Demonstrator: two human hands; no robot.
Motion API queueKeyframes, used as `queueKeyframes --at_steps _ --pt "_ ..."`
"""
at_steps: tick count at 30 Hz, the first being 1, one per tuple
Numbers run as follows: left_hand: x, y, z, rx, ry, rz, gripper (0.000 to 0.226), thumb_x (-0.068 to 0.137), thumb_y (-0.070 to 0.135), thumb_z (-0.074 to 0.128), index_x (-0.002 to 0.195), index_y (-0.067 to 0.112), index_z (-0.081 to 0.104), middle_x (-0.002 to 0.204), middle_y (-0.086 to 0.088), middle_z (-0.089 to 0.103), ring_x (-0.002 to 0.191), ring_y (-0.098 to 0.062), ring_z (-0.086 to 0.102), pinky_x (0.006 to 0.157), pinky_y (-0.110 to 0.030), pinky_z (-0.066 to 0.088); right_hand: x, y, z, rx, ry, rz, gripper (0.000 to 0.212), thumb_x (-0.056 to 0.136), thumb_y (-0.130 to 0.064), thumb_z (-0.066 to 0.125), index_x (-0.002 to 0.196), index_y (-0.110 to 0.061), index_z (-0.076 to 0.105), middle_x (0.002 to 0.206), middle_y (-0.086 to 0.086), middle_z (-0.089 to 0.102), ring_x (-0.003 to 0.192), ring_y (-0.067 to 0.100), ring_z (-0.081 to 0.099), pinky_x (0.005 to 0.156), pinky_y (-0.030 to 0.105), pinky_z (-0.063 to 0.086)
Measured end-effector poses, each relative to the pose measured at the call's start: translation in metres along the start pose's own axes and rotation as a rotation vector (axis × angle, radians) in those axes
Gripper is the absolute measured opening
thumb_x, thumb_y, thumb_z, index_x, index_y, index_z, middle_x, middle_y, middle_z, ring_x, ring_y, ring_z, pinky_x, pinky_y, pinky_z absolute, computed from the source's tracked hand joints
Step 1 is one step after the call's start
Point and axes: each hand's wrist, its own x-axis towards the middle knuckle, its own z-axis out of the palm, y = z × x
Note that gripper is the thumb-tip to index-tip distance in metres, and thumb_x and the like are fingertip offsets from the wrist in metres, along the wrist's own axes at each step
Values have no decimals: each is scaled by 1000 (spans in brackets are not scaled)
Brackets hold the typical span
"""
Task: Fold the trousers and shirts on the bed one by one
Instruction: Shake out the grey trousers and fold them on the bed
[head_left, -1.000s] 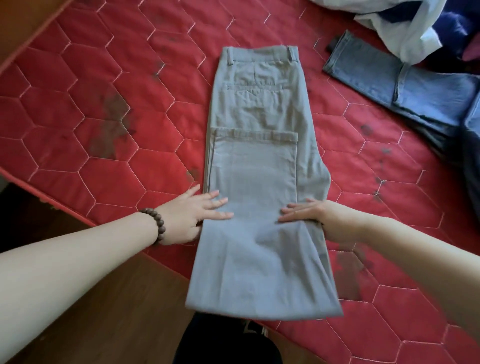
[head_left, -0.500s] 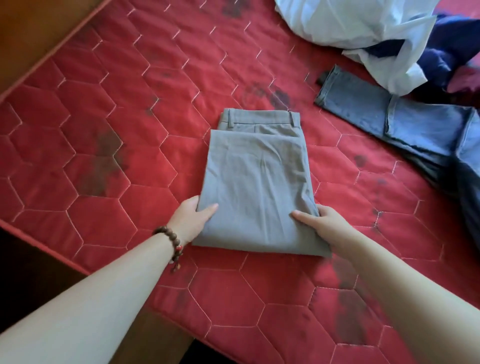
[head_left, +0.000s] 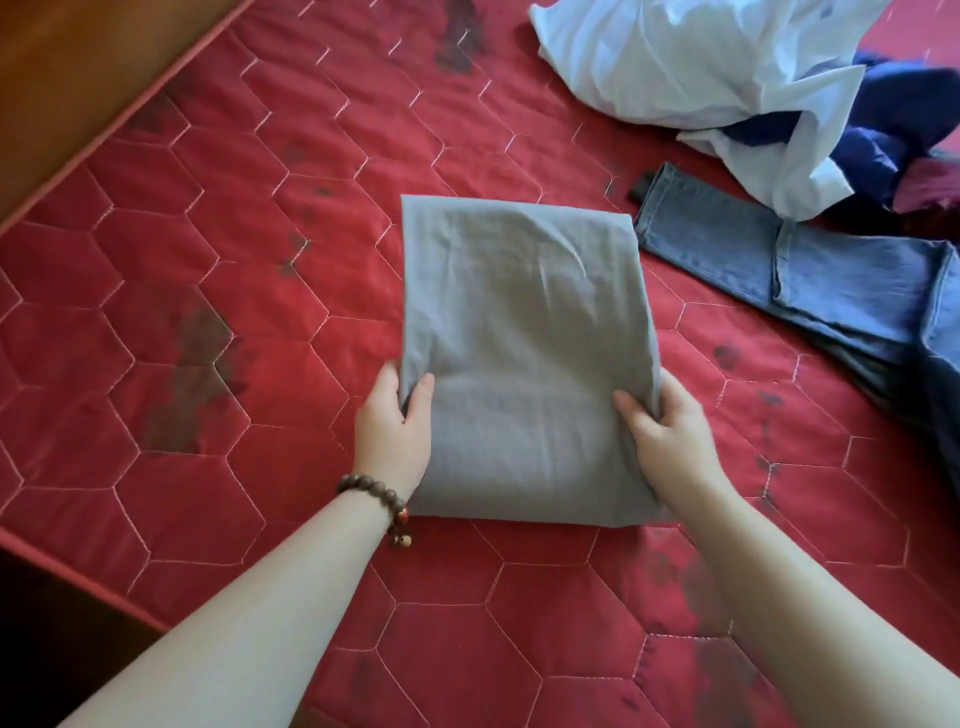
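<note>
You've got the folded grey cotton trousers (head_left: 524, 358) mid-mattress, at 12 o'clock from you on the red hexagon-quilted mattress (head_left: 218, 291). Left hand (head_left: 395, 431) pinches the left edge, thumb on top, fingers tucked under; right hand (head_left: 662, 434) grips the right edge the same way. Keep both grips level so the layers don't slip, and lift or set down flat. Blue denim jeans (head_left: 779, 270) lie at 2 o'clock, white crumpled shirt (head_left: 701, 67) at 1 o'clock, both unfolded. No containers visible.
</note>
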Motion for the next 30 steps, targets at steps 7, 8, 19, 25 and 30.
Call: queueKeyframes --at_steps 7,8,19,25,30 --pt "15 -23 8 121 -128 -223 34 92 24 60 74 -3 49 72 -16 59 65 -26 48 52 -27 30 19 18 10 -150 -25 276 4 87 -22 63 84 -23 63 78 -11 66 68 2 57 51 14 37" --pt "11 -24 8 91 -126 -193 31 92 24 60 77 -2 51 73 -14 61 66 -27 51 54 -23 34 15 20 10 -139 0 243 6 88 -21 62 83 -24 62 77 -12 65 66 -3 56 51 12 37" --pt "1 -12 12 432 32 -13 27 87 24 63 112 14 58 104 -8 59 89 -29 58 67 -34 40 -4 20 32 -249 228 207 14 90 -21 59 103 -18 54 82 -4 59 84 26 56 66 27 40" --pt "-19 -3 36 749 -184 563 45 85 17 53 130 14 55 145 -10 44 137 -30 35 108 -45 30 -25 1 81 -791 214 -463 44 77 -7 63 120 -2 61 129 20 56 123 34 47 104 49 37" --pt "-20 -29 50 992 -380 487 56 98 38 12 152 24 23 160 1 13 148 -24 4 120 -43 5 -36 27 108 -884 -125 -397 51 94 -16 52 143 -4 42 150 12 39 142 25 31 117 47 23"
